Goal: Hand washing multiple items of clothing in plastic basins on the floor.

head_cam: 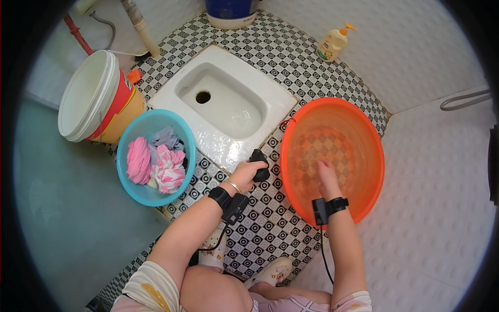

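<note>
My left hand (245, 176) is closed around a small bunched black cloth (259, 165), above the tiled floor near the squat toilet's front corner. To its right stands a round orange plastic basin (285, 183) with clear water in it. My right hand (327, 175) reaches down inside this basin, at or in the water. Its fingers are partly hidden, and I cannot make out anything in them. On the left, a light-blue plastic basin (121, 171) holds wrung clothes: a pink twisted cloth (138, 160), a pink-and-white cloth (170, 170) and a greyish-blue cloth (165, 137).
A white ceramic squat toilet (163, 97) is set in the floor ahead, its drain hole exposed. Behind the blue basin leans a large plastic bucket (117, 105). A pump bottle (332, 43) stands by the far right wall, and a blue-and-white bucket (230, 11) at the back.
</note>
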Demonstrator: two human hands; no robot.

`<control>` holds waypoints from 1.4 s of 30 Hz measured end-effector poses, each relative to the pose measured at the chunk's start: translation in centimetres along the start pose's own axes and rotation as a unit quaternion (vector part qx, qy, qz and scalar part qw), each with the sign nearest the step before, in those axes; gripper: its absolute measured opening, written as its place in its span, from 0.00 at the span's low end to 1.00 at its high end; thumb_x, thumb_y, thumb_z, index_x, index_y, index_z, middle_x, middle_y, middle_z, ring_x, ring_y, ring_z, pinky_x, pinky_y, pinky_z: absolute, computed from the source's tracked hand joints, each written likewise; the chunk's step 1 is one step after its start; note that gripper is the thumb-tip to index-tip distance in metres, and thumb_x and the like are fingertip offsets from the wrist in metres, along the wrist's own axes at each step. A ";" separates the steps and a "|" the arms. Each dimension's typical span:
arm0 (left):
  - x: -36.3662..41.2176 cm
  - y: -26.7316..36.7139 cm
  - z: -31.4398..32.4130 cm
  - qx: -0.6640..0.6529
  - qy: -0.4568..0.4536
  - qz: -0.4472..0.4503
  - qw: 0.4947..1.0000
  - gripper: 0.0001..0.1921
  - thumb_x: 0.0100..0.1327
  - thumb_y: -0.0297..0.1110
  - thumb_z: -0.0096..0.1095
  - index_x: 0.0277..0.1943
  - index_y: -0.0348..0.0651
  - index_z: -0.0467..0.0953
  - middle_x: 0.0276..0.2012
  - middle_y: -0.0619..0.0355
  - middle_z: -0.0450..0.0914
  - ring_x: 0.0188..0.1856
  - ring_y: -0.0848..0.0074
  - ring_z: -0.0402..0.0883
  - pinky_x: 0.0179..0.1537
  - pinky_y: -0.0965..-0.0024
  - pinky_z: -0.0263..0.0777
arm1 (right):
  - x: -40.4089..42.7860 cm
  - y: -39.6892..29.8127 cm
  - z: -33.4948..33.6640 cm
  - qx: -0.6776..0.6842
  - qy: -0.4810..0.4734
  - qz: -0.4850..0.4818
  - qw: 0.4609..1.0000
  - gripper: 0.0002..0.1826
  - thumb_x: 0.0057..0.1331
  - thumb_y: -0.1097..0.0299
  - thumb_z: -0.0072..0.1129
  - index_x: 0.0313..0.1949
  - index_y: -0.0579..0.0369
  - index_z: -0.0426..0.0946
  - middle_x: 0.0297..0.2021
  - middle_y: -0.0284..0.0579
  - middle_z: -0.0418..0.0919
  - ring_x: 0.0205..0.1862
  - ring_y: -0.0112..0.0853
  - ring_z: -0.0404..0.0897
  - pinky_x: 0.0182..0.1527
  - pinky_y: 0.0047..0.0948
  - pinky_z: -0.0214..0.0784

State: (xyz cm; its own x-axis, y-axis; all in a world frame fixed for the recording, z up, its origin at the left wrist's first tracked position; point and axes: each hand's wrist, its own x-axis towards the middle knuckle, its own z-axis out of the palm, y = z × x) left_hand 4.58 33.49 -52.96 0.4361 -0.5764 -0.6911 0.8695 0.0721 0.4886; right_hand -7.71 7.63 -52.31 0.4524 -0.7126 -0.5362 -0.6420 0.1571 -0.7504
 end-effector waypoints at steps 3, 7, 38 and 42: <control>0.1 0.7 1.1 0.015 -0.022 -0.117 0.993 0.11 0.66 0.35 0.64 0.46 0.41 0.77 0.37 0.55 0.80 0.35 0.71 0.81 0.36 0.67 0.77 | 6.5 7.1 -6.9 0.175 -0.035 0.111 0.978 0.23 0.77 0.58 0.42 0.64 0.60 0.66 0.59 0.50 0.73 0.58 0.44 0.75 0.59 0.45 0.70; -1.8 1.0 2.0 0.014 0.055 -0.146 0.988 0.14 0.67 0.47 0.61 0.47 0.49 0.77 0.37 0.59 0.79 0.38 0.75 0.77 0.38 0.63 0.72 | 5.4 7.9 -3.7 0.280 -0.137 0.162 0.936 0.16 0.75 0.61 0.44 0.50 0.60 0.74 0.47 0.51 0.79 0.51 0.39 0.79 0.48 0.40 0.76; -2.5 0.6 2.1 0.027 -0.031 -0.062 0.997 0.15 0.73 0.47 0.53 0.46 0.43 0.74 0.34 0.59 0.80 0.30 0.75 0.79 0.26 0.73 0.74 | -8.6 -7.5 2.7 0.212 -0.411 0.110 0.880 0.18 0.75 0.60 0.48 0.53 0.62 0.76 0.51 0.48 0.81 0.50 0.34 0.82 0.53 0.30 0.75; -2.4 0.3 2.8 0.025 -0.018 0.034 0.999 0.11 0.72 0.36 0.55 0.51 0.39 0.72 0.38 0.57 0.80 0.29 0.73 0.79 0.25 0.72 0.74 | -9.8 -8.3 3.6 0.088 -0.296 0.001 0.951 0.19 0.75 0.59 0.51 0.56 0.58 0.76 0.48 0.40 0.80 0.45 0.28 0.79 0.49 0.28 0.73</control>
State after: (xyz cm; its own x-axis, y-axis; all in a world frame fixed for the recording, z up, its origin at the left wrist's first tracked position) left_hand 3.14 32.64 -49.69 0.4841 -0.5998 -0.6371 0.8255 0.0717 0.5598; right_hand -4.58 15.73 -42.23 0.7535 -0.2111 -0.6227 -0.5539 0.3065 -0.7741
